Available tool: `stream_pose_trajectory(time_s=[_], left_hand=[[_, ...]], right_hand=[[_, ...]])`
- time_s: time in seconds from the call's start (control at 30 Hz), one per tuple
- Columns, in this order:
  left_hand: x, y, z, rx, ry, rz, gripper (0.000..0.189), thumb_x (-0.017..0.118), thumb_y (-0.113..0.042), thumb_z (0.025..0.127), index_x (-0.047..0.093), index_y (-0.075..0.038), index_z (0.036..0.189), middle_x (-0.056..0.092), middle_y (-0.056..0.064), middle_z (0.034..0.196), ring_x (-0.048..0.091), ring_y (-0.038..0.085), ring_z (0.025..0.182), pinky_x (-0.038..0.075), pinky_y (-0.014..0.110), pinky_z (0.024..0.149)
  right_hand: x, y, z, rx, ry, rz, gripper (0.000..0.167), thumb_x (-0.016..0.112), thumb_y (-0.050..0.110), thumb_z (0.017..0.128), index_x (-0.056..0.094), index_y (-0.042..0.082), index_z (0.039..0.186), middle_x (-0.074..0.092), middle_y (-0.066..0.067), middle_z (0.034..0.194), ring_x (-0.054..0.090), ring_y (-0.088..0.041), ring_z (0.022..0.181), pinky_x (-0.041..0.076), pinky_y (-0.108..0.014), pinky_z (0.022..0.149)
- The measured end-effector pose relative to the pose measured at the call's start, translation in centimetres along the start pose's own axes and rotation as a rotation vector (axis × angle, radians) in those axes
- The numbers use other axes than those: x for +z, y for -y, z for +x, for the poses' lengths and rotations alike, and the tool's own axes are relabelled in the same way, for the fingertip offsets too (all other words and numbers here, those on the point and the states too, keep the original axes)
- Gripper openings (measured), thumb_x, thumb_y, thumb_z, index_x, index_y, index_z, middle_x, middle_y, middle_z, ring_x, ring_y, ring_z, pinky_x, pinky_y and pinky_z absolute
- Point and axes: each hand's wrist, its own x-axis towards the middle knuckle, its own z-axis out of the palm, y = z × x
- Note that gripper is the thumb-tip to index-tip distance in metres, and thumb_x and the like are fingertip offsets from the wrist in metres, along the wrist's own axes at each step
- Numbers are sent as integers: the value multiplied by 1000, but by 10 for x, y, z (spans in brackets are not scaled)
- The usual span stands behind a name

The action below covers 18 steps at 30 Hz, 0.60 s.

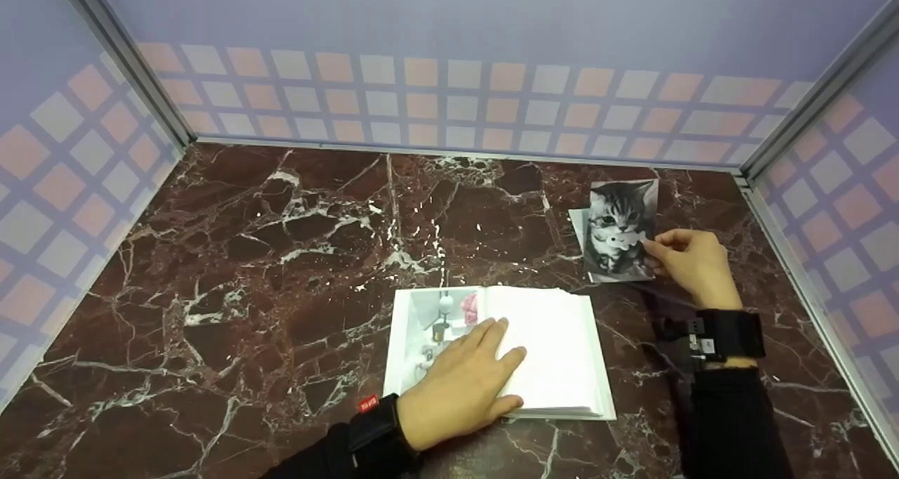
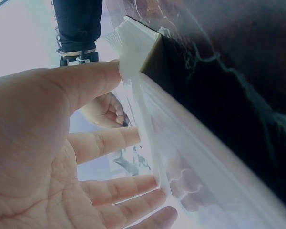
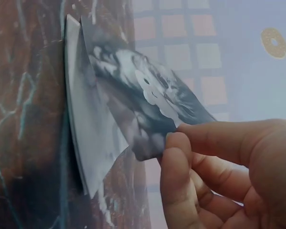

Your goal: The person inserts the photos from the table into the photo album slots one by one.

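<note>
An album (image 1: 555, 352) lies spread on the table, a picture with a pink flower on its left page and a white page on the right. My left hand (image 1: 463, 388) rests across its middle with fingers extended; the left wrist view shows the palm and the fingertips at the album (image 2: 148, 105). Farther back on the right, my right hand (image 1: 692, 261) pinches the edge of a black-and-white kitten photo (image 1: 614, 212) between thumb and fingers. In the right wrist view this photo (image 3: 133, 86) is tilted up off a small stack of cards (image 3: 83, 119).
The dark red marbled table (image 1: 281, 310) is bounded by a back wall (image 1: 449, 100) and side walls, lilac with pink and white squares. Part of the card stack (image 1: 579, 222) shows left of the kitten photo. Both wrists wear black straps.
</note>
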Motion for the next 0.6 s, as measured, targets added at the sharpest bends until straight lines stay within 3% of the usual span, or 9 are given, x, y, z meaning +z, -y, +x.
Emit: stream_pose_trajectory(time_s=[0.17,0.3,0.6], left_hand=[[0,0,0,1,-1,-15,59,72,-51,100,60,-17,147,48,24,162,54,40,146,55,53,115],[1,1,0,3,-1,-21,59,71,-51,100,60,-17,147,47,24,162,54,40,146,56,52,114],[2,4,3,20,10,-33,62,72,-53,99,58,-15,145,37,30,168,46,44,154,50,52,121]], right_hand=[[-3,8,-3,-5,6,58,38,71,32,105,73,-4,118,73,15,78,74,-4,66,65,-24,67],[-2,13,-4,-30,5,102,37,72,30,105,72,-5,117,72,18,74,73,-3,66,63,-22,65],[6,28,-9,-108,40,261,30,71,19,105,67,-9,115,77,17,85,76,-2,76,65,-20,73]])
